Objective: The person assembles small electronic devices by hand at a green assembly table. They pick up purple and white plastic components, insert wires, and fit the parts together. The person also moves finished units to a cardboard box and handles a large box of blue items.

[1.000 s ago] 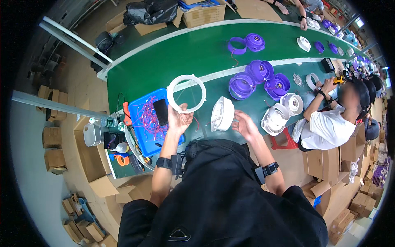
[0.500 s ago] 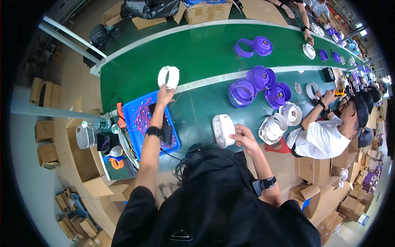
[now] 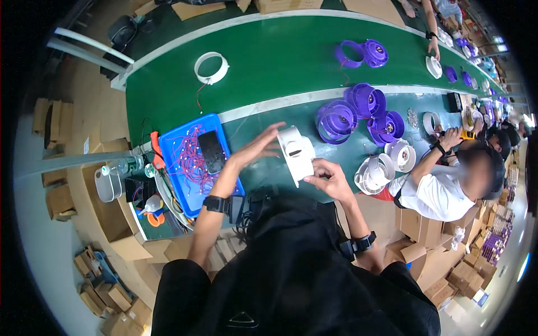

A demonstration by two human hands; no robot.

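My right hand (image 3: 330, 179) grips a white round plastic housing (image 3: 297, 155) by its lower right edge and holds it tilted over the bench. Close to the housing's left side is my left hand (image 3: 259, 147), fingers spread, holding nothing. A white plastic ring (image 3: 212, 68) with a red wire hanging from it lies on the green belt, beyond the blue tray (image 3: 194, 210). In that tray are a tangle of red wires (image 3: 188, 162) and a black phone-like slab (image 3: 211, 152).
Purple housings (image 3: 365, 101) cluster to the right of my hands, with white housings (image 3: 374, 172) nearer. A co-worker (image 3: 443, 185) in a white shirt sits at the right, by a yellow tool (image 3: 468, 135). Bottles (image 3: 130, 164) and an orange-handled tool (image 3: 157, 150) lie left of the tray.
My left hand has let go of the white ring, now on the belt, and has come back toward the housing. My right hand has lifted and turned the housing.
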